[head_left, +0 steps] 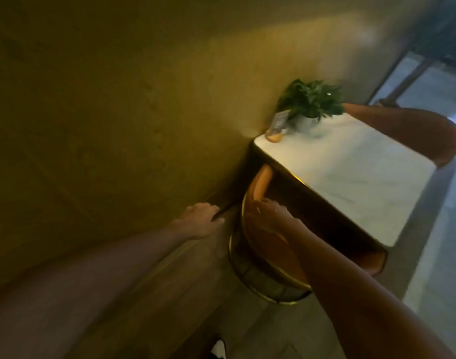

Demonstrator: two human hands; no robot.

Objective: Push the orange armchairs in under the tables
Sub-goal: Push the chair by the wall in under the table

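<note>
Armchair, near one, orange upholstered with a curved back and brass-coloured ring base (pixel 271 252), lower centre of the frame: its seat front is already tucked beneath the white marble-topped square table (pixel 351 182), and its armrest reaches in under the table edge. Judged nearly home, perhaps a last nudge wanting.

Right hand (pixel 272 215), centre of frame: laid over the top of the chair's backrest, fingers spread and curled upon the rim; whether it truly grips or merely presses cannot be told through the blur.

Left hand (pixel 202 220), just left of the chair: fingers bent loosely, beside the chair's back by the yellow wall (pixel 118 99); contact with the chair cannot be made out.

Armchair, far one, orange with a rounded back (pixel 423 136), upper right: drawn close against the table's opposite side, seemingly in place.

Tabletop items, upper centre: green leafy plant in a white pot (pixel 311 104), small card stand (pixel 278 125).

Remaining: any further tables lie outside the frame, so that count is unknown.
</note>
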